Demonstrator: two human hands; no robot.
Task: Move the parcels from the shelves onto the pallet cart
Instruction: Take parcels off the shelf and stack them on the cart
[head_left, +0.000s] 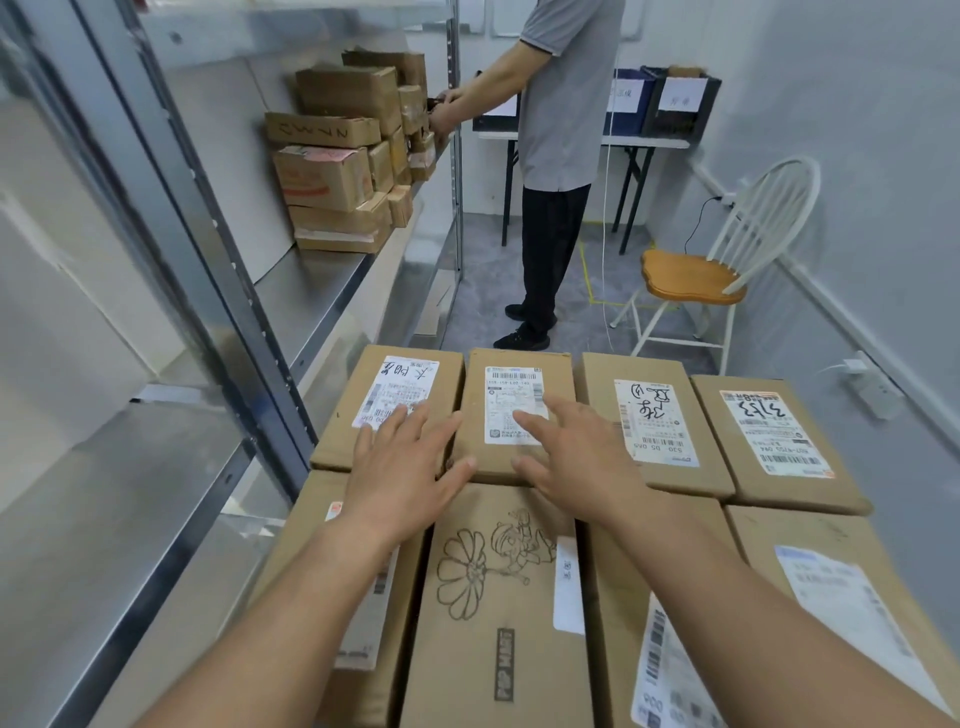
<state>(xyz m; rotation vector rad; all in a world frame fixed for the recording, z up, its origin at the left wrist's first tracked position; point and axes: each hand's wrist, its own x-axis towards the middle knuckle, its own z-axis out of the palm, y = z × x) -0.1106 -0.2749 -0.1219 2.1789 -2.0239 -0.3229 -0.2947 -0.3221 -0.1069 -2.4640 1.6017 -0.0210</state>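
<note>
Several flat brown parcels lie side by side in two rows below me; whatever carries them is hidden. My left hand (402, 462) is spread flat over the far-left parcel (363, 395), reaching toward the second parcel (514, 384). My right hand (571, 457) lies with straight fingers on that second parcel's white label. Nearer me sits a parcel with a flower drawing (493, 597). More parcels (343, 156) are stacked at the far end of the metal shelf (311, 291) on the left.
Another person (561, 156) stands at the shelf's far end, hands at the stacked boxes. A white chair with a wooden seat (696, 280) stands at the right wall. A folding table with bins (660, 104) is at the back. Grey floor lies between.
</note>
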